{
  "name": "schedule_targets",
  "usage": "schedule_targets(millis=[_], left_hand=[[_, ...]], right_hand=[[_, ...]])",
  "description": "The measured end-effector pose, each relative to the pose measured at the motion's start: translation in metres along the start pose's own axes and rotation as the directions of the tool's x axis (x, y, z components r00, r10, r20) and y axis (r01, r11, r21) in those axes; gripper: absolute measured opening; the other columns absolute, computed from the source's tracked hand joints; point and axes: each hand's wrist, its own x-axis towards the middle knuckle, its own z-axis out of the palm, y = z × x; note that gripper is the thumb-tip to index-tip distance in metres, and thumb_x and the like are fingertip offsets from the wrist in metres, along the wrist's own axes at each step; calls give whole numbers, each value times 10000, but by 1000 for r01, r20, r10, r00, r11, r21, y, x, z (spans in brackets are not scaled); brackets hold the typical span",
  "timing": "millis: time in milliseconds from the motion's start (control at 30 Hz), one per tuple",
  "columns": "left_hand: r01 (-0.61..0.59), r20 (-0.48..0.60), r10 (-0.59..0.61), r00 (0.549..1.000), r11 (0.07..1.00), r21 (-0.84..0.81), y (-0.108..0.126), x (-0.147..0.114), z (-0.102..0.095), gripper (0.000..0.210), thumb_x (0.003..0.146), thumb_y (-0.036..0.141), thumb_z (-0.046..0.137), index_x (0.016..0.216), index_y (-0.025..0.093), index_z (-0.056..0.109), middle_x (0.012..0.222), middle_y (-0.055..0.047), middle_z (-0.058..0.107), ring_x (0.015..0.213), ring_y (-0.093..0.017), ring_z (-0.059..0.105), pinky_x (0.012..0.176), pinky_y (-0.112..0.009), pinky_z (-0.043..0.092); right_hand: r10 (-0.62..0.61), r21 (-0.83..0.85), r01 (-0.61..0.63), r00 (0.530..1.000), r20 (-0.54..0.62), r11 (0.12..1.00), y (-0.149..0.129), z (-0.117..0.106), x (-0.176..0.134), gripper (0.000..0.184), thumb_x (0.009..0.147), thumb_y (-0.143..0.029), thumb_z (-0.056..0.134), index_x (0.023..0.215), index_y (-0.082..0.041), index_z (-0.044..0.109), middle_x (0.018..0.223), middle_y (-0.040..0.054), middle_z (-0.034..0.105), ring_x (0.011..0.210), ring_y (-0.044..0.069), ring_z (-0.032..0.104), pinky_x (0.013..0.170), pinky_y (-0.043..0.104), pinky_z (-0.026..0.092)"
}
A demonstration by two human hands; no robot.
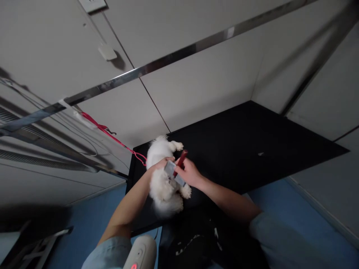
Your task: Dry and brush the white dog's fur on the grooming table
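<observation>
A small white fluffy dog (162,186) lies on its side on the black grooming table (224,145), its paws pointing to the right. My right hand (190,173) is closed around the dark red handle of a slicker brush (170,170), whose pale flat head is against the dog's coat. Across the dog's body, my left hand (160,164) grips the fur or a limb right beside the brush head. The tips of its fingers are partly hidden, so exactly which part it holds is unclear.
A metal bar (168,58) crosses above the table. From it a pink-red lead (112,136) runs down to the dog. Grey ribbed hoses (56,160) hang at the left. A pale rounded device (141,252) sits at the bottom edge. Light wall panels stand behind the table.
</observation>
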Motion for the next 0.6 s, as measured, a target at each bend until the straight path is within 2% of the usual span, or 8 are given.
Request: schedule_targets(millis=[67,167,233,300,400,467,533,600], left_hand=[[18,79,-26,997,995,94,2,0,-3,245,809,288,595,594,191,531,557,-2,503,540,-132,454,579,-296,397],[7,120,-28,992,985,171,5,-2,-11,274,792,311,606,563,196,507,544,4,474,555,-129,404,599,-300,377],[-2,152,-28,988,981,192,6,-6,-16,265,774,334,614,570,192,521,544,1,477,569,-136,400,610,-302,374],[-16,184,-25,983,976,218,7,-10,-17,272,779,372,594,585,190,540,546,-4,482,573,-144,403,612,-306,374],[-70,211,7,978,953,293,8,-20,-7,275,743,375,622,546,209,525,518,-7,463,570,-160,414,622,-320,393],[-119,238,33,971,926,359,9,-30,5,248,661,304,690,509,226,510,506,-10,469,584,-180,443,668,-343,431],[-178,221,93,971,898,403,8,-45,15,233,623,255,720,508,238,519,531,-26,506,627,-213,497,756,-377,465],[-249,118,220,968,881,403,0,-66,18,172,664,262,720,578,239,574,652,-63,595,768,-262,578,898,-405,463]], right_hand=[[52,-5,-52,999,2,999,2,1,-1,80,827,-279,599,861,-208,586,840,39,645,778,184,628,765,330,532],[-10,7,11,995,-99,1000,5,1,-7,77,837,-277,595,874,-210,593,971,73,661,963,213,628,889,362,506],[5,76,-6,1000,12,997,8,4,-14,79,828,-269,601,879,-209,603,927,59,671,907,205,638,842,346,517],[100,137,-110,992,79,984,13,6,-22,91,820,-271,595,882,-204,605,832,37,665,772,186,636,737,323,525],[159,179,-146,986,-60,973,24,8,-32,113,825,-300,594,872,-198,600,915,64,676,867,201,643,806,344,519],[151,233,-141,988,-26,962,33,6,-37,148,809,-327,621,875,-196,611,961,70,680,920,206,640,849,349,507],[232,311,-234,972,47,921,46,1,-40,201,783,-369,639,874,-191,616,887,51,678,830,192,639,791,331,508],[388,374,-357,922,-9,856,63,-7,-43,257,743,-415,663,849,-188,604,798,26,658,744,176,619,737,312,499]])
